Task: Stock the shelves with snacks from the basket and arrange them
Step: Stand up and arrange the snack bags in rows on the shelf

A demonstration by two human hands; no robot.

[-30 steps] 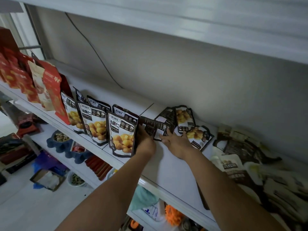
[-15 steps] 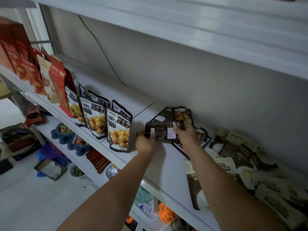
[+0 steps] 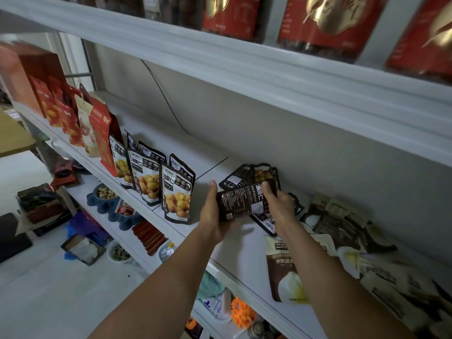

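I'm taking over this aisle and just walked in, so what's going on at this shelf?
A person holds one dark chestnut pouch in both hands, the left hand at its left end, the right hand at its right, above the white shelf. Left of it, matching pouches stand upright in a row. Behind it other chestnut pouches lie flat, and to the right brown-and-white pouches lie in a loose heap, not yet stood up.

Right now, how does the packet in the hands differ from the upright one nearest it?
The held packet is sideways, gripped by the left hand and right hand; the upright packet stands untouched on the shelf. The held packet shows its small-print back; the upright packet shows pictured yellow nuts. Both are dark pouches.
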